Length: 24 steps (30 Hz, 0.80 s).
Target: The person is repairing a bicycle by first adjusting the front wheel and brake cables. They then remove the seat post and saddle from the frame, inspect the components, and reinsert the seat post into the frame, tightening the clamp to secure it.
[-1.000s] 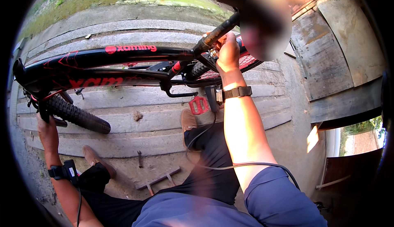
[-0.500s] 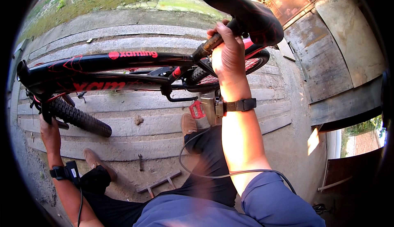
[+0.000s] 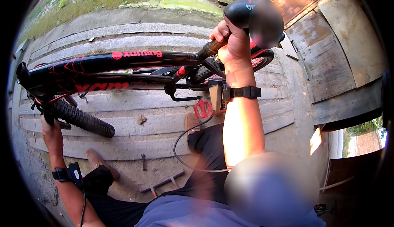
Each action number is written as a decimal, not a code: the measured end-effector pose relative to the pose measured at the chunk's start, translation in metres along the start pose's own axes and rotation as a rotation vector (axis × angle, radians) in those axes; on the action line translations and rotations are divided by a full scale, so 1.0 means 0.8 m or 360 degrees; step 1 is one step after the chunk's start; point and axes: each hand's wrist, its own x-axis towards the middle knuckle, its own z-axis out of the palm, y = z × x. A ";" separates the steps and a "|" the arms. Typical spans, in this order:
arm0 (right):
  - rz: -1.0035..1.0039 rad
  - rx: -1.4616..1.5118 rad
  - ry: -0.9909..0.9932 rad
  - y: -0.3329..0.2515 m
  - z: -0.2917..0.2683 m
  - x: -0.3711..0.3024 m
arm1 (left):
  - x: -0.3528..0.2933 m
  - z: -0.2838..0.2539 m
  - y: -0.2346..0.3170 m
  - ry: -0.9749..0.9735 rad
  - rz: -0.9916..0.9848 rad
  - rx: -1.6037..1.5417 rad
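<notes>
A black bicycle frame (image 3: 102,63) with red markings stretches across the view. My right hand (image 3: 234,42) is closed around the worn seat post (image 3: 210,48), just under the black saddle (image 3: 238,13); part of the saddle is blurred. At the frame's front end, my left hand (image 3: 52,134) is closed on a dark part beside the knobby front tyre (image 3: 88,120). Its fingers are partly hidden, so the exact part is unclear. The rear wheel (image 3: 262,61) shows beyond my right wrist. A red pedal (image 3: 202,109) sits below the frame near my right shoe.
Under the bicycle are concrete strips (image 3: 135,134) forming low steps. A wrench (image 3: 143,162) and a metal bar frame (image 3: 162,182) lie on the ground near my feet. Wooden panels (image 3: 316,54) stand at the right. A cable (image 3: 176,147) loops from my right wrist.
The saddle has turned on its post, its nose swinging rightward and toward me. My right hand has rotated with it and shifted slightly right. The left hand keeps its hold.
</notes>
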 end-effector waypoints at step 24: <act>-0.0135 -0.0042 0.0209 0.010 0.005 -0.006 | 0.005 0.003 -0.010 0.0109 0.0193 0.0127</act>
